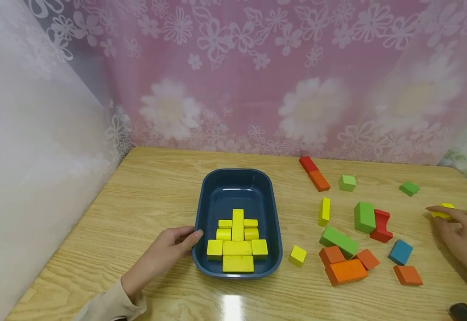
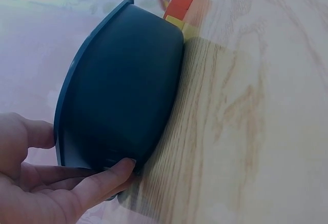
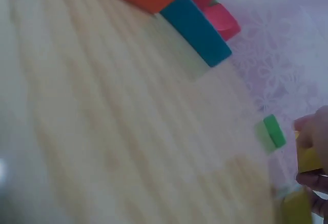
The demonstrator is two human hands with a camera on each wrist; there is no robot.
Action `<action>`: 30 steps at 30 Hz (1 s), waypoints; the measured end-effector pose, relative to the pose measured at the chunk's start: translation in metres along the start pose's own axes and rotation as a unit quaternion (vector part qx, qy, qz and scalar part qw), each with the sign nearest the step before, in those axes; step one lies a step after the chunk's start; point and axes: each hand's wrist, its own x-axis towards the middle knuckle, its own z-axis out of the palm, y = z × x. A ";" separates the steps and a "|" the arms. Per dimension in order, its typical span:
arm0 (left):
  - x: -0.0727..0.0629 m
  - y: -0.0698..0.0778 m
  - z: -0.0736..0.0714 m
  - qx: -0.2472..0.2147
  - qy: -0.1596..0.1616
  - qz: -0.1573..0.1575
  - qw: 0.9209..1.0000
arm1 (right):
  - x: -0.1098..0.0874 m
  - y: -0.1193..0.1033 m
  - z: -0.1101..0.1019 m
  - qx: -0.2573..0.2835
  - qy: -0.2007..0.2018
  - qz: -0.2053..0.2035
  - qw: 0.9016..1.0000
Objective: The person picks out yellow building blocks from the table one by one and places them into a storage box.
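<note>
My left hand (image 1: 173,245) grips the left wall of a dark blue tray (image 1: 199,196), its thumb at the rim. In the left wrist view, fingers (image 2: 105,183) lie against the tray's outer side (image 2: 118,80). Yellow blocks (image 1: 237,247) of several shapes sit together in the tray's near half, with a long one (image 1: 237,223) pointing away from me. Far to the right, my right hand (image 1: 466,236) pinches a yellow block (image 1: 442,210). The right wrist view shows that block (image 3: 307,155) between the fingers, partly hidden by them.
Right of the tray lie a yellow cube (image 1: 297,255), an upright yellow block (image 1: 324,211), green blocks (image 1: 339,242), orange blocks (image 1: 347,271), a red arch-like block (image 1: 382,226) and a blue block (image 1: 400,252). A black object (image 1: 464,312) shows at the lower right. A floral curtain (image 1: 257,89) hangs behind the table.
</note>
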 end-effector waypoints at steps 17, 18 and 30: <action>0.000 -0.002 -0.001 -0.006 -0.004 0.009 1.000 | 0.089 -0.193 0.023 0.089 -0.046 -0.258 0.961; -0.001 -0.002 -0.001 -0.007 -0.004 0.009 1.000 | 0.093 -0.206 0.026 0.097 -0.051 -0.274 0.955; 0.000 0.000 0.000 -0.013 0.001 0.006 1.000 | 0.109 -0.317 0.089 0.087 -0.199 -0.389 0.895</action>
